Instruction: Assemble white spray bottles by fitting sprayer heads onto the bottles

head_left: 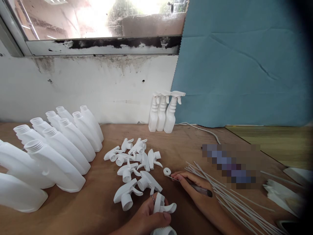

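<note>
My left hand point(146, 213) is closed around a white trigger sprayer head point(159, 203) near the bottom edge, its threaded collar pointing down. In my right hand point(197, 187) is an awl-like tool with a dark handle point(202, 190) and a thin metal shaft. The shaft points left at a small white ring-shaped gasket point(167, 171); I cannot tell whether its tip is in the ring or only touching it. A loose pile of white trigger sprayer heads point(127, 170) lies on the table to the left of the gasket.
Several open white bottles point(52, 164) stand in rows at the left. Three assembled spray bottles point(160, 114) stand by the wall. Thin white tubes point(234, 202) lie beside my right forearm. A pixelated patch point(230, 166) hides something behind them. A white cable point(207, 131) runs along the back.
</note>
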A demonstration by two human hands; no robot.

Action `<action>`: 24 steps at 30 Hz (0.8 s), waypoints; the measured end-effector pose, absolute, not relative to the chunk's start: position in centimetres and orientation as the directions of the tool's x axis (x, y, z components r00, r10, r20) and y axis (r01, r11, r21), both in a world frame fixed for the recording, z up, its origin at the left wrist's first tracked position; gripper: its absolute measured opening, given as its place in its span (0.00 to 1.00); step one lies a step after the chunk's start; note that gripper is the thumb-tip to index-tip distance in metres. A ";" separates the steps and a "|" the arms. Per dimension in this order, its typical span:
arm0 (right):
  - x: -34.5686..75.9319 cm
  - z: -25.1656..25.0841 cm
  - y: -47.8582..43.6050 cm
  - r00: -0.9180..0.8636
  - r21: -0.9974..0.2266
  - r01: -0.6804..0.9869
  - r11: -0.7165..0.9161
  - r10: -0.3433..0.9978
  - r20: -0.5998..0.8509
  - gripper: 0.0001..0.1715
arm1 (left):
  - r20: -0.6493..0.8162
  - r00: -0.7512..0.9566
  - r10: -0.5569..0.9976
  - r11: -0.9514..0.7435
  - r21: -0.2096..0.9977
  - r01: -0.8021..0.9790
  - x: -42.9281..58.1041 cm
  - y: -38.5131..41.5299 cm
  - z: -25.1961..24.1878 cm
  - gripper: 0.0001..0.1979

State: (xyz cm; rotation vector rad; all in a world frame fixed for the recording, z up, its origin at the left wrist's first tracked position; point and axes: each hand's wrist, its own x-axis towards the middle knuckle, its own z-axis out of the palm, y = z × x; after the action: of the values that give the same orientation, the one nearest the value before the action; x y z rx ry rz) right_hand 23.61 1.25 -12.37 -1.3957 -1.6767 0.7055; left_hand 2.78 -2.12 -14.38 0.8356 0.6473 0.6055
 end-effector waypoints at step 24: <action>23.5 -12.8 1.4 -0.049 -0.811 0.531 0.247 0.964 0.261 0.16 | -0.288 0.658 0.696 0.539 0.815 -0.213 2.5 -2.2 -14.6 0.29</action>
State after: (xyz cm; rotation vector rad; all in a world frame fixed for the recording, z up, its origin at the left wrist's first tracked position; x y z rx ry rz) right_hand 23.48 1.38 -12.83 -1.3953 -1.6980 0.6641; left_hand 2.50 -2.17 -14.57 0.8358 0.6549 0.5886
